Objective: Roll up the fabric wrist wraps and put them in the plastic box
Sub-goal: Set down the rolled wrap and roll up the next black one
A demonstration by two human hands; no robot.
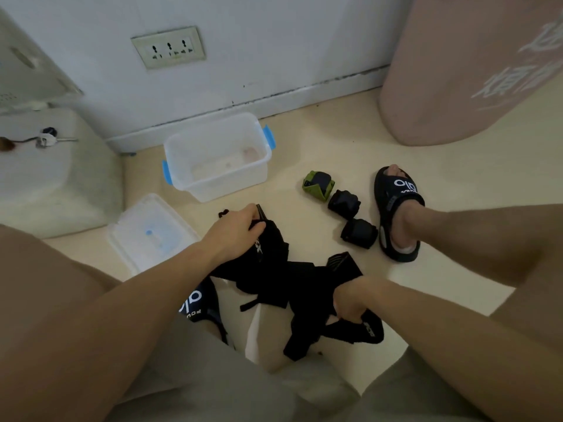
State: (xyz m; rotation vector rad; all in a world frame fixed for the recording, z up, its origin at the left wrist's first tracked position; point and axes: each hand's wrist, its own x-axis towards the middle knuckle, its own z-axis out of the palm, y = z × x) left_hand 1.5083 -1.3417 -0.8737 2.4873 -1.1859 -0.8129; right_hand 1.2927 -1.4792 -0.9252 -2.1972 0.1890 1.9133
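Both grips closed on one unrolled black wrist wrap (pixel 292 281): left hand (pixel 234 229), right hand (pixel 350 303).

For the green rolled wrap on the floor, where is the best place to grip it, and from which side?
Pinch the green rolled wrap from above, across its two green flanks. It lies compact on the floor, apart from the black roll beside it, so its sides look free for fingers.

You are in a home room, down on a cream floor (pixel 335 141) by a white wall (pixel 274 41) with a triple power socket (pixel 168 47), a scuffed baseboard (pixel 213 120) and black slide sandals (pixel 396 214) on bare feet.
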